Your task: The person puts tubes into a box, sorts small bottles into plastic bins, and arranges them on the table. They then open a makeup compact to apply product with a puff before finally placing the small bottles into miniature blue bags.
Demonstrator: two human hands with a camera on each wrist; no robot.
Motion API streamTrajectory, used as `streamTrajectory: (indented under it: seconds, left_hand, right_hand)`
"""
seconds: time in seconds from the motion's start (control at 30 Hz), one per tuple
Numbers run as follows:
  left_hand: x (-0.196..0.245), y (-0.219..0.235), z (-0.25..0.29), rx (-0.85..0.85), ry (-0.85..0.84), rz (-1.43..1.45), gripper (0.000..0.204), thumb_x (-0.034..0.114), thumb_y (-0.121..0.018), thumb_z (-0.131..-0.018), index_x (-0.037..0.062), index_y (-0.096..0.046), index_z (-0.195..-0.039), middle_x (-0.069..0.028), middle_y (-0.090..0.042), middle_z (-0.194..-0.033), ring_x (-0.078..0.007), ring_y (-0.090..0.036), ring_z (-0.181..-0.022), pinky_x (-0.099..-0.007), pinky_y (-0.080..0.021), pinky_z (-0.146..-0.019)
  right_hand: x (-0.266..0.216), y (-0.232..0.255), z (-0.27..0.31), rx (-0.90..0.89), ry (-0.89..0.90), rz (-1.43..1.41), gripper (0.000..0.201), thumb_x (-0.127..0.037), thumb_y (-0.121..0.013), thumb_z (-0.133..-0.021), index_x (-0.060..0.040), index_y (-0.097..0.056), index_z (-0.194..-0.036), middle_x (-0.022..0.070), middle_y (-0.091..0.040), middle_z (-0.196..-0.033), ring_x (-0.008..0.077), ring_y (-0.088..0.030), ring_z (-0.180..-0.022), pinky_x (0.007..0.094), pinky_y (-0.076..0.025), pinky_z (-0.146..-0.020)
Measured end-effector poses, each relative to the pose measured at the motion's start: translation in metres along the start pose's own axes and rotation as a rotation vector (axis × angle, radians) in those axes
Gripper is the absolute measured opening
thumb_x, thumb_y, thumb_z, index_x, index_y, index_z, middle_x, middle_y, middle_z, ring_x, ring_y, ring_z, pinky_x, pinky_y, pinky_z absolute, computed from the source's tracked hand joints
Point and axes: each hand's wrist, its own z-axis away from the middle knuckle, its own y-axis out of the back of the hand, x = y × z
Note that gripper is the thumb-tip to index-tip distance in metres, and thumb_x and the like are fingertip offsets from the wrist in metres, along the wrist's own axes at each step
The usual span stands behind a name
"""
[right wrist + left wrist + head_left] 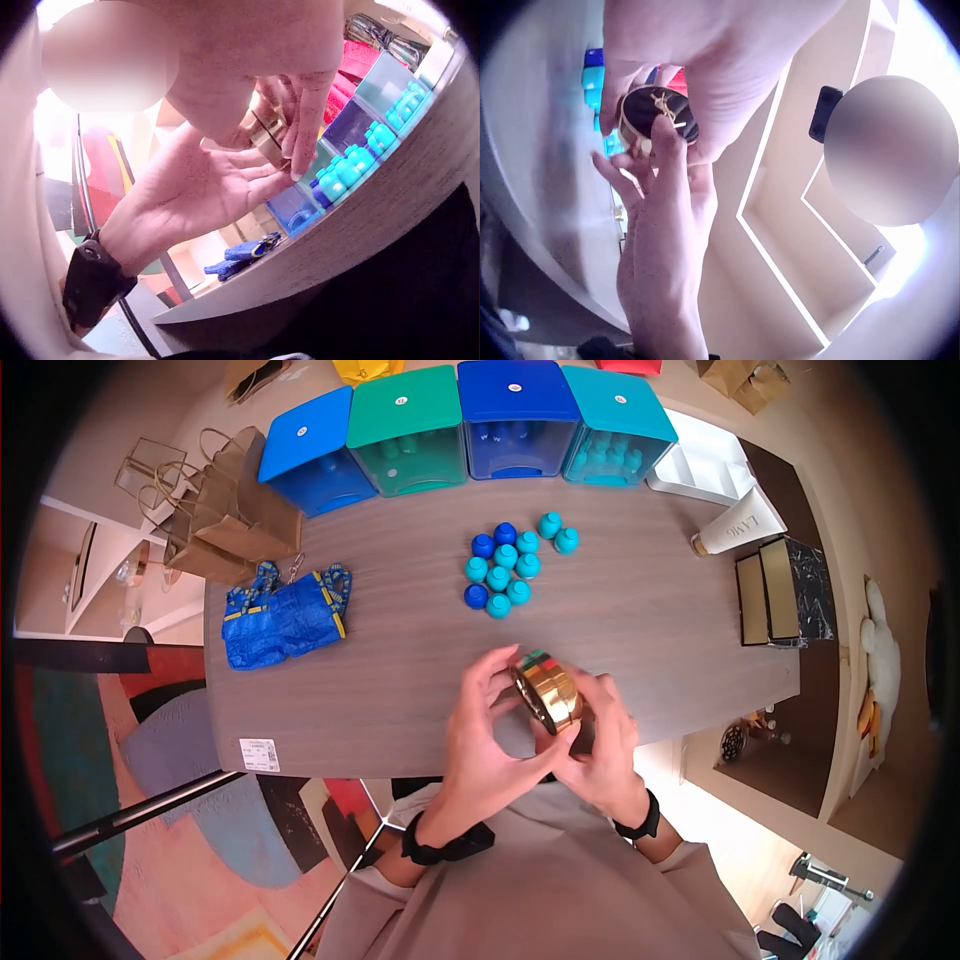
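Observation:
A round gold compact [560, 698] is held up over the near side of the table, between both hands. Its dark face [641, 105] with a raised gold emblem shows in the left wrist view. My left hand [480, 735] grips it from the left, thumb low and fingers round the far rim. On the other side my right hand [607, 750] grips the gold edge, and its thumb lies over the dark face in the left wrist view. Beyond the hands stand several small turquoise bottles [502, 554] and 3 dark blue ones [483, 546], grouped mid-table.
Four coloured bins line the back, including a green bin [405, 405] and a turquoise bin [620, 405]. A blue bag [285, 622] and paper bags [235, 500] are on the left. On the right are a white tray [700, 465], a white tube [745, 523] and a black box [798, 592].

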Motion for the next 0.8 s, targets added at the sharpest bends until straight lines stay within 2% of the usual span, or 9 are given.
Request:
streamTrajectory:
  seconds: [0.07, 0.13, 0.2, 0.3, 0.37, 0.5, 0.57, 0.73, 0.8]
  left_hand:
    - [0.001, -0.006, 0.000, 0.072, 0.006, 0.067, 0.092, 0.001, -0.091, -0.084, -0.0029, -0.038, -0.158, -0.0193, -0.059, -0.146, -0.0266, -0.064, -0.136, -0.0425, -0.056, -0.111]
    - [-0.002, 0.001, -0.002, 0.063, -0.027, 0.030, 0.090, 0.002, -0.092, -0.083, -0.0033, -0.041, -0.157, -0.0187, -0.061, -0.144, -0.0262, -0.065, -0.135, -0.0415, -0.055, -0.111]
    - [-0.001, 0.012, -0.007, 0.054, -0.061, -0.004, 0.089, 0.003, -0.093, -0.082, -0.0036, -0.045, -0.157, -0.0180, -0.063, -0.142, -0.0257, -0.066, -0.134, -0.0405, -0.055, -0.111]
    - [0.007, 0.026, -0.013, -0.050, -0.190, -0.246, 0.088, 0.008, -0.094, -0.079, -0.0046, -0.052, -0.155, -0.0178, -0.068, -0.138, -0.0256, -0.069, -0.130, -0.0380, -0.055, -0.110]
    - [0.008, 0.029, -0.014, -0.074, -0.273, -0.317, 0.090, 0.012, -0.096, -0.077, -0.0017, -0.053, -0.155, -0.0202, -0.070, -0.131, -0.0326, -0.074, -0.120, -0.0411, -0.060, -0.101]
    - [0.002, 0.024, -0.006, -0.027, -0.219, -0.293, 0.094, 0.016, -0.097, -0.076, -0.0010, -0.052, -0.156, -0.0211, -0.070, -0.133, -0.0333, -0.074, -0.121, -0.0427, -0.061, -0.100]
    - [0.000, 0.026, -0.004, 0.004, -0.200, -0.278, 0.100, 0.017, -0.100, -0.071, 0.0001, -0.050, -0.156, -0.0186, -0.074, -0.132, -0.0311, -0.076, -0.123, -0.0410, -0.059, -0.107]
    - [-0.002, 0.040, -0.007, -0.048, -0.150, -0.355, 0.102, 0.019, -0.102, -0.069, 0.0020, -0.048, -0.154, -0.0201, -0.077, -0.127, -0.0325, -0.077, -0.120, -0.0427, -0.061, -0.104]
    - [-0.007, 0.042, -0.009, -0.064, -0.139, -0.370, 0.101, 0.019, -0.102, -0.069, 0.0030, -0.048, -0.153, -0.0210, -0.077, -0.127, -0.0332, -0.077, -0.120, -0.0432, -0.061, -0.103]
  right_hand:
    - [-0.004, -0.004, -0.002, -0.012, -0.024, -0.045, 0.085, -0.006, -0.091, -0.082, 0.0019, -0.049, -0.155, 0.0210, -0.067, -0.125, 0.0371, -0.073, -0.095, 0.0433, -0.063, -0.080]
    - [-0.007, -0.008, -0.004, -0.048, -0.067, -0.124, 0.093, -0.004, -0.091, -0.081, 0.0028, -0.042, -0.159, 0.0245, -0.067, -0.132, 0.0426, -0.073, -0.099, 0.0459, -0.063, -0.085]
    - [-0.001, -0.001, -0.003, -0.108, -0.027, -0.076, 0.094, -0.002, -0.091, -0.080, 0.0036, -0.042, -0.159, 0.0254, -0.067, -0.133, 0.0429, -0.073, -0.100, 0.0463, -0.062, -0.085]
    - [0.003, 0.014, -0.007, -0.160, 0.045, -0.010, 0.092, 0.000, -0.090, -0.078, 0.0044, -0.043, -0.157, 0.0266, -0.068, -0.132, 0.0430, -0.073, -0.100, 0.0466, -0.061, -0.083]
    - [0.005, 0.016, -0.008, -0.156, 0.076, 0.003, 0.089, 0.001, -0.089, -0.078, 0.0044, -0.045, -0.155, 0.0269, -0.069, -0.130, 0.0428, -0.073, -0.099, 0.0465, -0.061, -0.082]
    - [0.011, 0.011, 0.001, -0.049, 0.103, -0.021, 0.076, 0.002, -0.088, -0.079, 0.0026, -0.052, -0.145, 0.0253, -0.072, -0.125, 0.0411, -0.074, -0.098, 0.0447, -0.061, -0.081]
    - [0.011, 0.012, 0.003, -0.042, 0.100, -0.015, 0.073, 0.002, -0.088, -0.078, 0.0021, -0.053, -0.142, 0.0245, -0.073, -0.123, 0.0407, -0.074, -0.098, 0.0445, -0.061, -0.081]
    - [-0.002, 0.043, -0.019, -0.317, 0.025, 0.083, 0.061, 0.002, -0.083, -0.083, 0.0014, -0.060, -0.140, 0.0214, -0.065, -0.141, 0.0409, -0.073, -0.111, 0.0466, -0.061, -0.088]
    - [-0.011, 0.049, -0.025, -0.328, -0.009, 0.035, 0.060, 0.000, -0.084, -0.084, 0.0004, -0.062, -0.141, 0.0209, -0.063, -0.144, 0.0413, -0.071, -0.115, 0.0466, -0.061, -0.090]
